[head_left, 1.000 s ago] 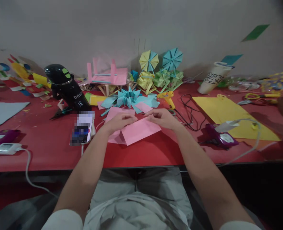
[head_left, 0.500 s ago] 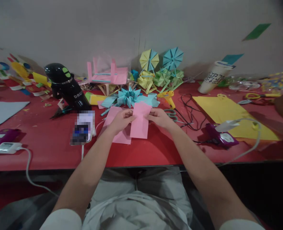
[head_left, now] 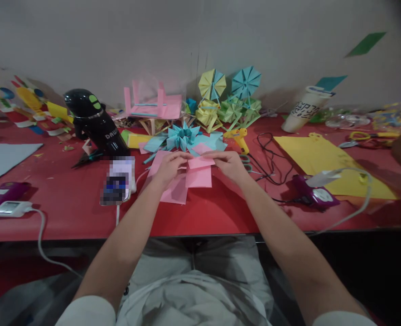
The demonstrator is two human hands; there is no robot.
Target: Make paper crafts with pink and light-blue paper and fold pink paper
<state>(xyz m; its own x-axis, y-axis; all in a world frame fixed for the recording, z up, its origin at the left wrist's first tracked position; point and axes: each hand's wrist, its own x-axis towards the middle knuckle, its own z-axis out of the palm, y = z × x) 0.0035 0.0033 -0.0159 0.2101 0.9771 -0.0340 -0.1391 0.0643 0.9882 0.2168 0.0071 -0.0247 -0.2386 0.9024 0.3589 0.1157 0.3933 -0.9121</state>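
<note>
Between my hands is a strip of pink paper (head_left: 199,177), its upper part folded over toward me. My left hand (head_left: 171,167) pinches the fold at its left end. My right hand (head_left: 228,164) grips the right end of the same fold, fingers closed on it. Under and to the left of the strip, another pink sheet (head_left: 176,195) lies on the red table. Just behind my hands are a blue folded-paper flower (head_left: 183,136) and some blue paper. Scissors (head_left: 246,163), partly hidden, lie beside my right hand.
A yellow glue gun (head_left: 239,138) with a black cord lies behind my right hand. To the left stand a phone (head_left: 118,181) and a black bottle (head_left: 96,124). Yellow paper (head_left: 326,158), a purple power adapter (head_left: 314,192) and a tilted cup (head_left: 304,111) are on the right.
The pink strip lay flat and long before; now its upper part is bent over toward me. Both hands have moved to the fold's ends.
</note>
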